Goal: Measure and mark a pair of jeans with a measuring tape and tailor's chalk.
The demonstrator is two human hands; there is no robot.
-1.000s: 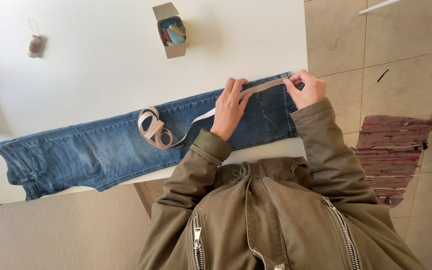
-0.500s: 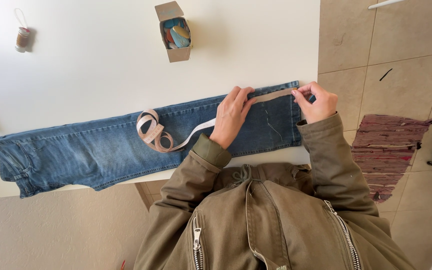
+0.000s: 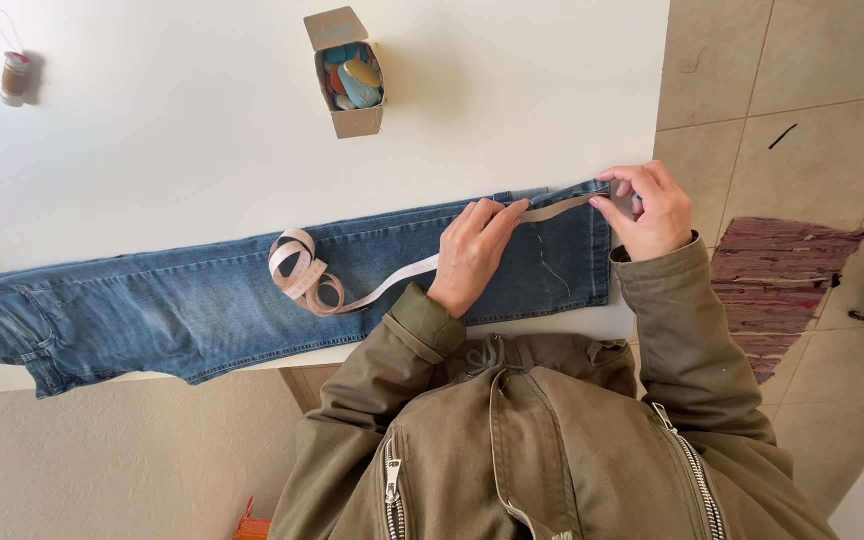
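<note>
- Blue jeans lie flat along the white table.
- Left hand presses the measuring tape against the denim, fingers flat.
- Right hand pinches the tape's end at the hem.

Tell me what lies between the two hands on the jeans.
In the head view, a flat stretch of measuring tape spans from left hand to right hand, over the jeans.
</note>
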